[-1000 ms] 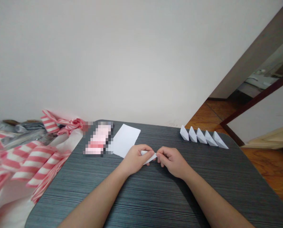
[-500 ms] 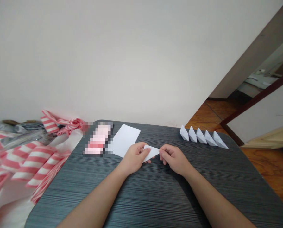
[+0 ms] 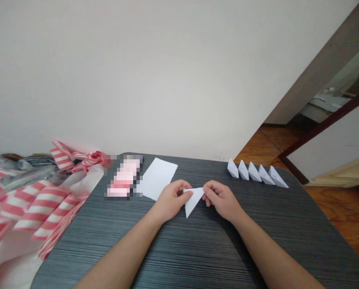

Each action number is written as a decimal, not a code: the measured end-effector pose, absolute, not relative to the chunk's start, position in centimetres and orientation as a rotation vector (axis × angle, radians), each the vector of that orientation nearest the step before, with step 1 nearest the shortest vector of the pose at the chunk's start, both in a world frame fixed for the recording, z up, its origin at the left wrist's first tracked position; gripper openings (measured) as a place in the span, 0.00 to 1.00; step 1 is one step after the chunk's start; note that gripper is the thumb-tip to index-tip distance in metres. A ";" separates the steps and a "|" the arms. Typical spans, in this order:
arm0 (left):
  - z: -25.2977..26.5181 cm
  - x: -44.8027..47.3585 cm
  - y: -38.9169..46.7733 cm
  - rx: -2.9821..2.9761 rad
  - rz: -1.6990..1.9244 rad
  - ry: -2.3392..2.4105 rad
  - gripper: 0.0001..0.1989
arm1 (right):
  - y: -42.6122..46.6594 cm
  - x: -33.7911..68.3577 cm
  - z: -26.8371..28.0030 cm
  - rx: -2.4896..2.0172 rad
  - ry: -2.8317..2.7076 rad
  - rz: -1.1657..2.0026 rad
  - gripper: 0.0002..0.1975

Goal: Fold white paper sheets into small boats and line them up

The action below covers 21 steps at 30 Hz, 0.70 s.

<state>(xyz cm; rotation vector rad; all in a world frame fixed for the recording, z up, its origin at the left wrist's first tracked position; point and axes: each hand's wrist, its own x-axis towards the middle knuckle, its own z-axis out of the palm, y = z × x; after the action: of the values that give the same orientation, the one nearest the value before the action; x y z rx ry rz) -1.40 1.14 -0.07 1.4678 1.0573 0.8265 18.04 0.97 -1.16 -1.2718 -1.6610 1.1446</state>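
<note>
A folded piece of white paper point(image 3: 193, 200), triangular with one point hanging down, is held between both hands above the dark table point(image 3: 173, 249). My left hand point(image 3: 174, 200) pinches its left corner between thumb and fingers. At the opposite corner, the thumb and fingertips of my right hand point(image 3: 218, 196) close on the paper. Behind my left hand lies flat white paper point(image 3: 159, 178); whether it is one sheet or a stack I cannot tell. Several folded white paper shapes point(image 3: 254, 172) stand in a slanting row at the table's back right.
A pixelated pinkish item point(image 3: 124, 176) lies at the table's back left. Red-and-white striped cloth point(image 3: 31, 204) is heaped beyond the left edge. A pale wall point(image 3: 173, 80) rises behind the table, and wooden flooring point(image 3: 254, 140) shows to the right.
The folded paper has turned in my hands, so one point now hangs downward. Both hands stay in nearly the same place.
</note>
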 end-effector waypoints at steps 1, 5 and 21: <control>0.0 -1.3 1.1 1.495 0.812 1.054 0.09 | 1.0 18.0 -1.2 -1.264 -1.627 1.153 0.12; 0.5 -1.2 0.9 1.618 0.752 1.054 0.09 | 0.8 17.7 -1.4 -1.171 -1.534 1.289 0.11; 0.8 -1.2 0.9 1.637 0.793 1.022 0.16 | 0.3 17.2 -1.2 -1.000 -1.555 1.494 0.07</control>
<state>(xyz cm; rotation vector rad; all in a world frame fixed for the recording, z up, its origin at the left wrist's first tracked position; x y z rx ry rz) -1.19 0.86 0.75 1.6370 1.0219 0.7934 17.25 0.35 -1.23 -0.9997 -1.5549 1.4937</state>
